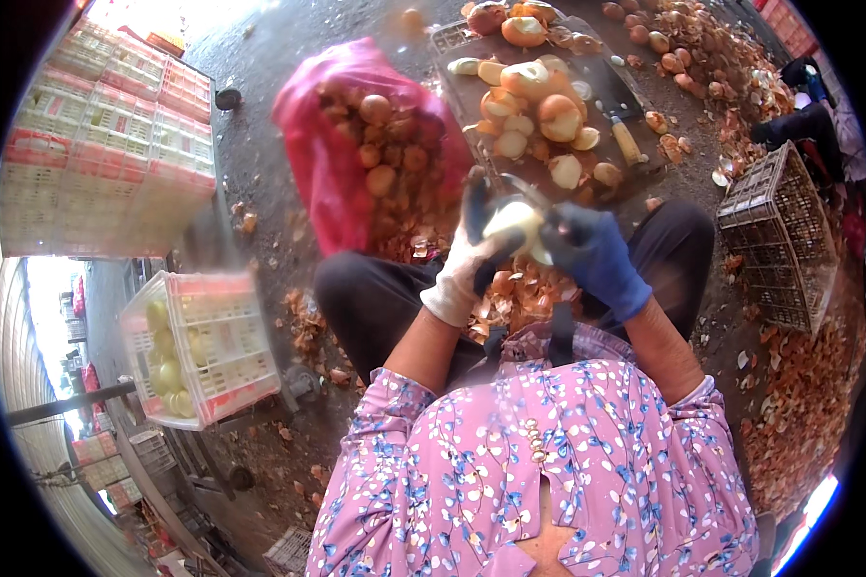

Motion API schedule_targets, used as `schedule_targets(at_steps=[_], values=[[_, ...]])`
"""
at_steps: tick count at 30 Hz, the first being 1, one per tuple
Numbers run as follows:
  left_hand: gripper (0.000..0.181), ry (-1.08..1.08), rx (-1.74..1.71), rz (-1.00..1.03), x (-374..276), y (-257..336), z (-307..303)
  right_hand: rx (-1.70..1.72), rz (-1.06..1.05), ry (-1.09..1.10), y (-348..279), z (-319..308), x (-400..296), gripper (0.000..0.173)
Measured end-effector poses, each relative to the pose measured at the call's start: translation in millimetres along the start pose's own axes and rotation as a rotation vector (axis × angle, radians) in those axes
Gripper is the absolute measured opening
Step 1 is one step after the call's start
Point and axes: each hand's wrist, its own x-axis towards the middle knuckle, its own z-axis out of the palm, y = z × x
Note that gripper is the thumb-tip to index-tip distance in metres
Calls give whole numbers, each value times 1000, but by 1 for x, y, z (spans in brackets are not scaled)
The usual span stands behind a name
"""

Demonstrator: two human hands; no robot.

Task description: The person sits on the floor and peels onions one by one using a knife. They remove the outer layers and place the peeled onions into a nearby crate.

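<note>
A pale peeled onion point(514, 222) is in my left hand point(469, 252), which wears a white glove with dark fingers. My right hand point(592, 249), in a blue glove with dark fingertips, is curled close against the onion's right side. A narrow greyish blade point(525, 189), blurred and seemingly a small knife's, juts from the right hand over the onion; its handle is hidden. Loose onion skins point(523, 292) lie below the hands, between my legs. Beyond the left hand, a pink mesh sack point(310, 144) gapes around several unpeeled onions point(381, 180).
Ahead, a board point(469, 68) bears onions, cut pieces and a wide-bladed knife point(626, 137). Stacked crates point(115, 137) and a crate of peeled onions point(224, 339) stand left. At right are a grimy crate point(772, 223), heaped skins point(801, 411) and another person's leg point(797, 126).
</note>
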Motion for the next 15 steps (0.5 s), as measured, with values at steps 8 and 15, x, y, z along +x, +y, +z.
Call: schedule_targets(at_steps=[8, 15], values=[[100, 99, -28, -88, 4, -8, -12, -70, 36, 100, 19, 7, 6, 14], [98, 24, -77, -63, 1, -7, -4, 567, 455, 176, 50, 2, 17, 16]])
